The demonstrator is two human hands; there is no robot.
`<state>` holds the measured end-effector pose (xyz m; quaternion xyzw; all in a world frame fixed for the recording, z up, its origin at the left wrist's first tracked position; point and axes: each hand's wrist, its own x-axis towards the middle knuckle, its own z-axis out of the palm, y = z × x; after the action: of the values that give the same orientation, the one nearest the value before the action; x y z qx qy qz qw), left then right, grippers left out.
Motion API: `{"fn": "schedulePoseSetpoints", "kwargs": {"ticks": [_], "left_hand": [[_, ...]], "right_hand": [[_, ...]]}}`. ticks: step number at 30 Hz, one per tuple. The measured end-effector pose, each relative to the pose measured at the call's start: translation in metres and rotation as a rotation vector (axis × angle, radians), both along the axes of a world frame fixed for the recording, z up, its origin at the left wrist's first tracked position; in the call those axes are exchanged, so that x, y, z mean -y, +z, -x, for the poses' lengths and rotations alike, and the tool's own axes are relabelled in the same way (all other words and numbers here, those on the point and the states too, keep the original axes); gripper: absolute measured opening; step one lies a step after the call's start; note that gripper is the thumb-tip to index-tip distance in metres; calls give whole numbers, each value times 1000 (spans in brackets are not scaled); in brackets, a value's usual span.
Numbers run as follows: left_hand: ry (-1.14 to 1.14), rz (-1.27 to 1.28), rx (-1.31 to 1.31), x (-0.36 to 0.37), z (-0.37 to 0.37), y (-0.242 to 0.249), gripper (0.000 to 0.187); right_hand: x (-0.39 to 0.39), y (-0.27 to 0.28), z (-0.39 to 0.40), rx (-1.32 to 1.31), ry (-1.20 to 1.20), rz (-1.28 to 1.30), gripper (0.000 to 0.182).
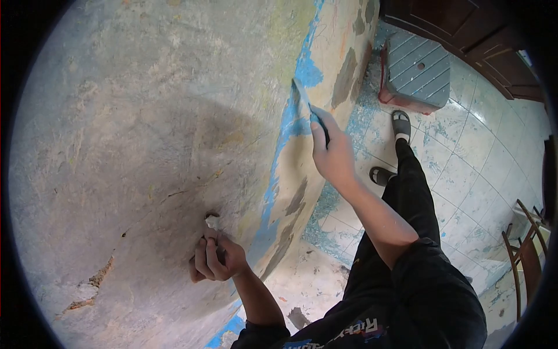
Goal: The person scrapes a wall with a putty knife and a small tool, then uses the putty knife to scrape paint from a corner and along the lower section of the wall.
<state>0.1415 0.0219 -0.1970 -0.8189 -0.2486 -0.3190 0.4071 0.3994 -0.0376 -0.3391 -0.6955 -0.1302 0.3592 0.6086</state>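
My right hand is closed around the handle of a scraper. Its thin blade meets the wall along a strip of blue paint. Lower down and to the left, my left hand is close to the wall with its fingers curled. A small whitish piece shows at its fingertips, beside a dark spot on the wall; I cannot make out what it is. The wall is mostly bare grey plaster, with a broken patch at lower left.
A grey step stool with a red base stands on the tiled floor, which is littered with blue paint flakes. Dark wooden doors are at upper right. A wooden chair stands at the right edge. My sandalled feet are between stool and wall.
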Motion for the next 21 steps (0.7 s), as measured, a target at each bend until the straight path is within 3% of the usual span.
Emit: {"fn": "schedulePoseSetpoints", "kwargs": {"ticks": [3, 10, 13, 16, 21], "left_hand": [[-6, -26, 14, -3, -3, -2, 28], [5, -18, -11, 0, -2, -1, 27], [-9, -24, 8, -4, -5, -3, 27], [-12, -14, 2, 1, 0, -1, 26], [-2, -27, 4, -2, -2, -2, 26]], "right_hand": [[8, -9, 29, 161, -111, -149, 34], [15, -4, 27, -6, 16, -42, 34], [12, -8, 32, 112, -77, -128, 34], [7, -4, 8, 6, 34, 8, 35], [6, -24, 32, 217, -114, -144, 34]]}}
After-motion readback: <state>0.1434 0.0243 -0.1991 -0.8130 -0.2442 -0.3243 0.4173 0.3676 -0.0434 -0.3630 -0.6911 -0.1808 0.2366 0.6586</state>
